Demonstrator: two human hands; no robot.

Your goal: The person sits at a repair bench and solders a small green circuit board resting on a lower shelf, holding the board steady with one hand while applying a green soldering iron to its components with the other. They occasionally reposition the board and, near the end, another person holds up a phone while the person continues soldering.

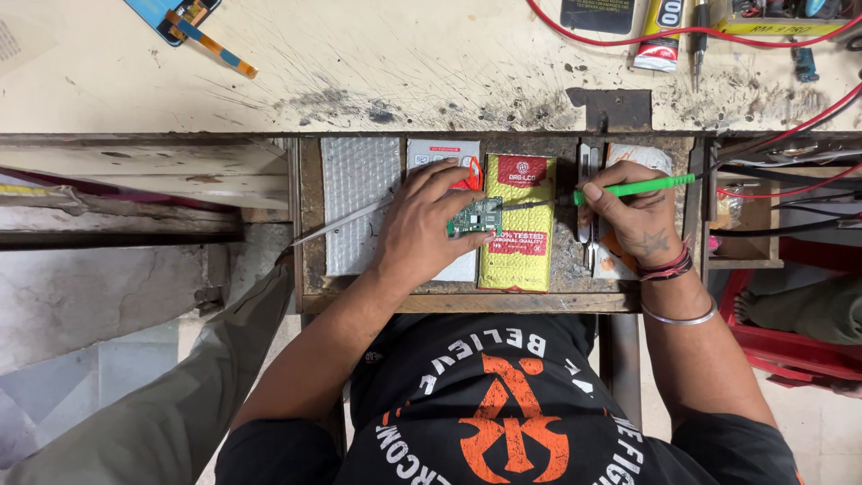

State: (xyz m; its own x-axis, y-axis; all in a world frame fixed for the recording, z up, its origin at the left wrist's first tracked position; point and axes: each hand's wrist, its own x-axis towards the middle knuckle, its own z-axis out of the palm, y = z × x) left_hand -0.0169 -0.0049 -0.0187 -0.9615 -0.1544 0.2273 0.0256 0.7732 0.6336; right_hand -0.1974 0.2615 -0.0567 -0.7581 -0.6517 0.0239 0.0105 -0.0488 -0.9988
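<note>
The left hand [422, 224] pinches a small green circuit board [476, 216] in its fingers; the right hand [628, 216] grips a green soldering iron [628, 189], tip just beside those fingers; a slip could burn them.

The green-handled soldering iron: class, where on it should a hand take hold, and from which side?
Grip the green handle, probably from the bench's right, where the red cable trails off. The soldering iron lies nearly level with its thin metal tip pointing left at the small circuit board. The right hand pinches it pen-style; the left hand steadies the board.
</note>
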